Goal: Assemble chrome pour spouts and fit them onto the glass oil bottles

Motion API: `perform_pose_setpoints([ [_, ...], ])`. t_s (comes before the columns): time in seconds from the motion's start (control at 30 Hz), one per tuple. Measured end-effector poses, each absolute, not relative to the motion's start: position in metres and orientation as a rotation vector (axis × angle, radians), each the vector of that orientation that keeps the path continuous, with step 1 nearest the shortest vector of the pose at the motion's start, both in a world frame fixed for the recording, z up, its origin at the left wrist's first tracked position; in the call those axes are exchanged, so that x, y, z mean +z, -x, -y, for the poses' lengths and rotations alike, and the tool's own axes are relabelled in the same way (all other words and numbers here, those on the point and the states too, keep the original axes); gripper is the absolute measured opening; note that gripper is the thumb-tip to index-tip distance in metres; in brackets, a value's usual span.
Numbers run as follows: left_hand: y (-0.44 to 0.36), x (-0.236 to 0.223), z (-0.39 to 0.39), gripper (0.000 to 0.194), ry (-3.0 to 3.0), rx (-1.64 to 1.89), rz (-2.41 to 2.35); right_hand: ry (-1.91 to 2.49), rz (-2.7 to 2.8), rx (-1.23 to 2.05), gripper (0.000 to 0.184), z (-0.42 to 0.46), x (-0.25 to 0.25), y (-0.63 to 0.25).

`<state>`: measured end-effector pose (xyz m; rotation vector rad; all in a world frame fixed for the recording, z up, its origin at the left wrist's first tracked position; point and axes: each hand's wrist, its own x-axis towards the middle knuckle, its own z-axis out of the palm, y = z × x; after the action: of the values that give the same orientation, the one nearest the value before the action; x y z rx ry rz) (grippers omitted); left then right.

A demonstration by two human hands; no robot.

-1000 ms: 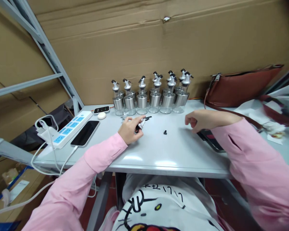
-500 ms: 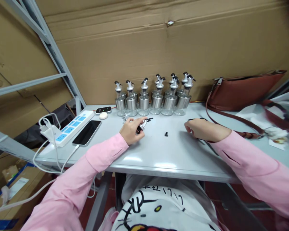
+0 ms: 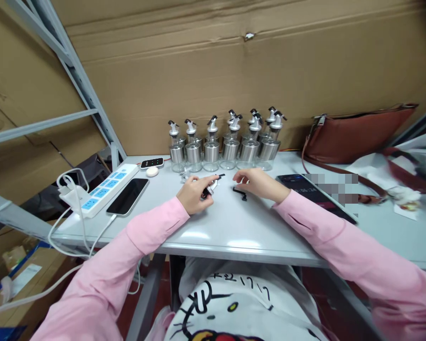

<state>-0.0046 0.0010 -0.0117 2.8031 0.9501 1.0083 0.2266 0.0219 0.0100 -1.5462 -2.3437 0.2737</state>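
My left hand point(image 3: 193, 194) is closed around a bottle pourer point(image 3: 213, 186), silver-white with black parts, held just above the table. Its black flap sticks out past my index finger. My right hand point(image 3: 261, 183) is to the right, palm down, with curled fingers at a thin black strip point(image 3: 238, 191). The grip on the strip is partly hidden. A small black plastic part point(image 3: 244, 197) lies on the table at the strip's lower end. Behind my hands stand several glass bottles point(image 3: 211, 150) with steel sleeves and the same kind of pourer on top.
On the left are a power strip point(image 3: 110, 188), a phone point(image 3: 128, 196), a small black-screened device point(image 3: 152, 163) and a white round case point(image 3: 152, 172). A phone with a timer point(image 3: 315, 196) lies right, before a brown bag point(image 3: 358, 135). Clear pieces point(image 3: 186, 175) lie near the bottles.
My right hand has moved left from over the timer phone to the small black part, uncovering the phone. A thin black strip now shows under its fingers. My left hand stays in place.
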Motion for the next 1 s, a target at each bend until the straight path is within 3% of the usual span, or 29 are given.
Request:
perform_pose_setpoints([
  [0.33,0.004,-0.011,0.000,0.054,-2.806,1.016,-0.930,1.610,2.385,0.207,0.012,-0.011,0.004,-0.214],
  [0.47,0.004,-0.011,-0.001,0.054,-2.807,1.032,-0.914,1.500,2.130,0.439,0.007,-0.013,0.007,-0.216],
  [0.67,0.004,-0.012,-0.001,0.055,-2.796,1.026,-0.906,1.165,1.701,0.971,0.020,-0.008,0.009,-0.211],
  [1.0,0.004,-0.014,-0.002,0.061,-2.728,1.055,-0.803,1.029,1.563,1.114,0.020,0.007,0.013,-0.196],
])
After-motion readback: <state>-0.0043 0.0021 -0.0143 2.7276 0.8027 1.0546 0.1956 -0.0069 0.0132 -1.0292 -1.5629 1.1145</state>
